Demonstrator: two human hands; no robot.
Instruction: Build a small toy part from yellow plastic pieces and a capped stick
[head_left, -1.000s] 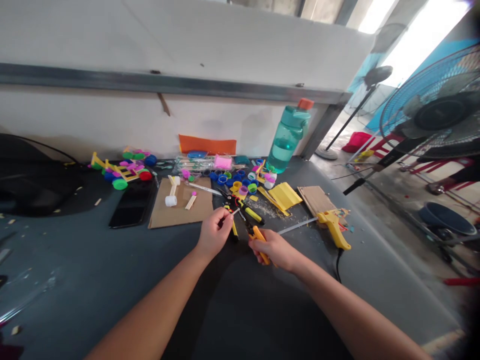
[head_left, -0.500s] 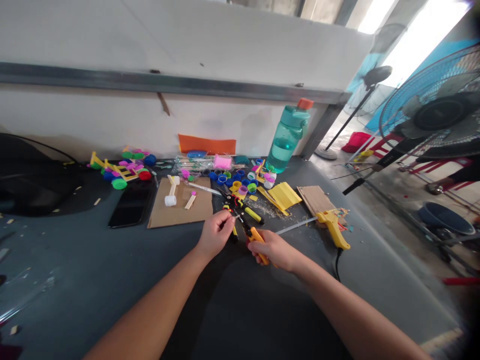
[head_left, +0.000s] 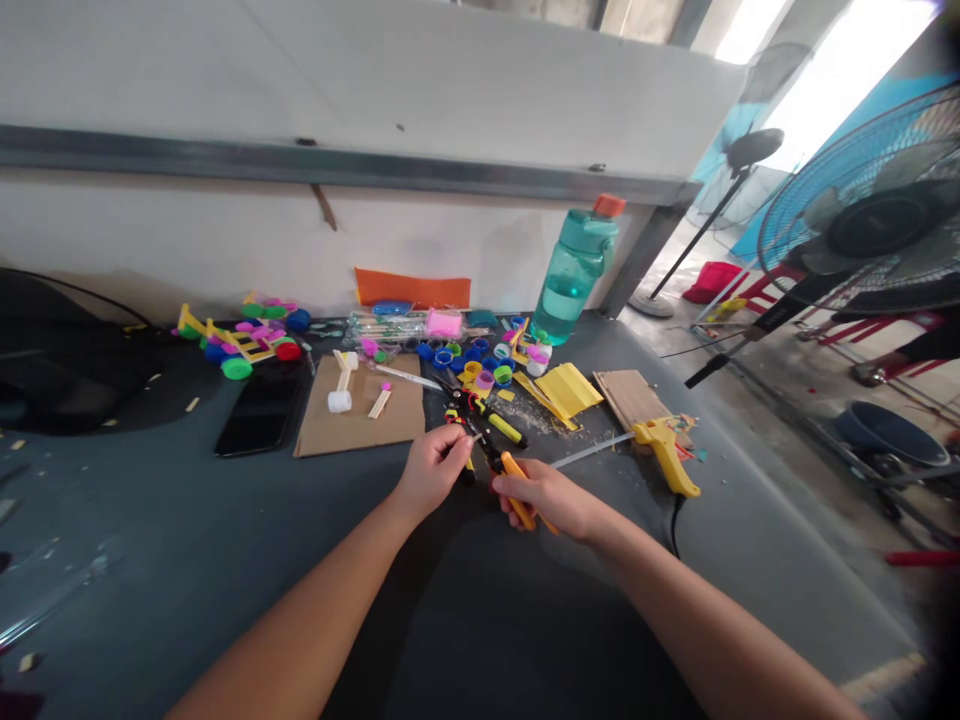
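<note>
My right hand (head_left: 544,495) is closed round orange-handled pliers (head_left: 517,490), whose handles are spread apart. Their dark jaws point up and left, close to my left hand (head_left: 435,465). Thumb and forefinger of that left hand pinch a small thin pale piece (head_left: 478,436), mostly hidden by the fingers. Just beyond both hands lies another tool with black and yellow handles (head_left: 504,425), partly covered by my left hand. A cardboard sheet (head_left: 322,432) left of my hands bears a stick with white caps (head_left: 341,395) and short sticks with a pink bit (head_left: 380,403).
A yellow glue gun (head_left: 666,457) with a cord lies at right by corrugated cardboard (head_left: 626,393). Behind stand a teal water bottle (head_left: 570,270) and several coloured bottle caps (head_left: 472,365). At left are a phone (head_left: 259,415), toy cars (head_left: 240,340) and a black bag (head_left: 67,350).
The pliers' handles have spread wider and their jaws have come slightly away from my left fingers. A pale tip now shows at my left fingertips. Both hands stay nearly in place.
</note>
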